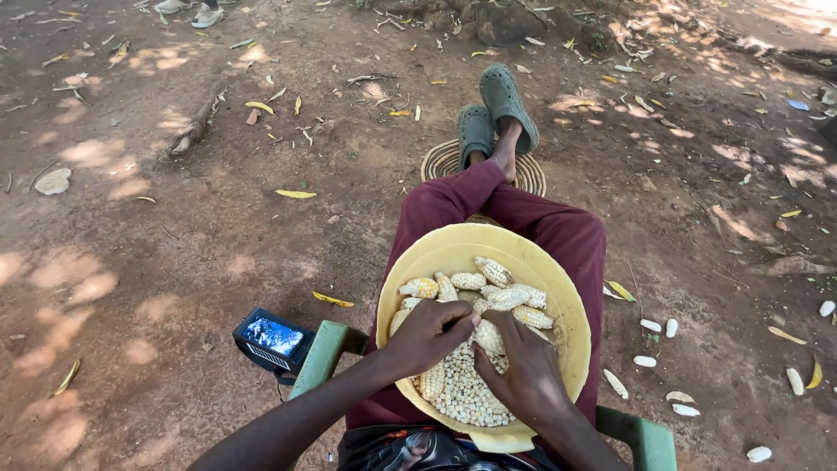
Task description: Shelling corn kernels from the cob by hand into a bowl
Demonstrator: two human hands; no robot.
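Maize cob (488, 336) pinched between both hands over near half of yellow basin (571, 301) on lap. Left hand (427, 336) curled around cob's left end, right hand (523, 371) clamped on its right side, thumbs meeting. Loose kernels (466, 397) heaped at basin's near edge; unshelled cobs (488, 288) piled toward far edge. Stripped white cobs (649, 344) lie on dirt right of green chair (645, 436). Small dark device (272, 338) beside left armrest.

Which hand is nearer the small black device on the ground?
Left. The left hand is on the side of the black device; the right hand is farther across the yellow bowl.
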